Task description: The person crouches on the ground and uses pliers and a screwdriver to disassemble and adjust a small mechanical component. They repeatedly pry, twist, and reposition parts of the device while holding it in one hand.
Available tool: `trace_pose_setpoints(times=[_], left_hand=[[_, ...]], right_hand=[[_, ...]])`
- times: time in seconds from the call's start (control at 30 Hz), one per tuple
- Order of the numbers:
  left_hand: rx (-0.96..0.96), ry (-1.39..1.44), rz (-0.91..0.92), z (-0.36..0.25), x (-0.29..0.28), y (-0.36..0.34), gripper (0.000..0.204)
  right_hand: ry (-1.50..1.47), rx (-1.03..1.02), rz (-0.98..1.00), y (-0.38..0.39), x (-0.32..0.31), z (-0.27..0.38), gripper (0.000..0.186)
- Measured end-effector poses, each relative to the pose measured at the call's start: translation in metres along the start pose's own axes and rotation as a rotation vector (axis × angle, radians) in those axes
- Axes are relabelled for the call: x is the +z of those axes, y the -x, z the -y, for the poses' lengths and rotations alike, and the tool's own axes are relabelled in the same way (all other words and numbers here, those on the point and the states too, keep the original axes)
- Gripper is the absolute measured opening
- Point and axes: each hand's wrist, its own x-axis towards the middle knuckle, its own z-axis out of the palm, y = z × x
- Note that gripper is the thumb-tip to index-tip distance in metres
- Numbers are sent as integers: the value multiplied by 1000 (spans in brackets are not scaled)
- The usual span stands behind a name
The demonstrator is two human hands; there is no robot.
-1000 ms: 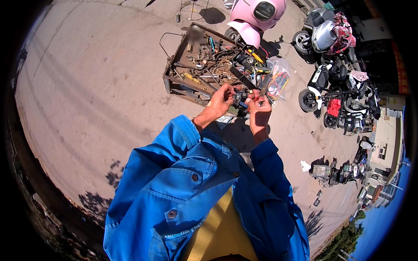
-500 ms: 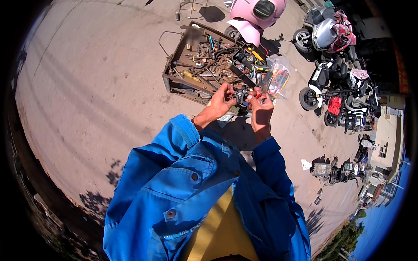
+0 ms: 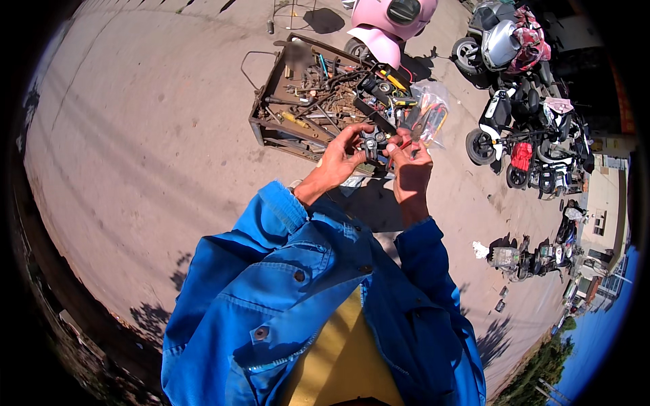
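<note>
My left hand grips a small black and grey mechanical part, thumb and fingers on its left side. Right beside it, my right hand is closed on a red-handled tool, which looks like pliers. Its grey end points up and away from me, and my fingers cover much of it. The two hands almost meet above the near right corner of a rusty metal tool tray. What the part is exactly, I cannot make out.
Loose tools and rusty parts fill the tray, with a black bin at its right. A clear plastic bag with wires lies beside it. Beyond stands a pink scooter. Several scooters and motorbikes line the right side.
Both hands remain close together; the right hand has shifted slightly right and its tool has turned a little. The part in my left hand now shows more of its grey face.
</note>
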Motion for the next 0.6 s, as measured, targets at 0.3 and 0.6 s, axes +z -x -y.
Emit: trace_pose_setpoints(times=[0.3, 0.6], left_hand=[[105, 70, -18, -12, 2, -3, 47], [96, 57, -5, -42, 1, -1, 53]], right_hand=[[-62, -26, 59, 3, 12, 33, 42], [-199, 79, 133, 2, 13, 54, 40]])
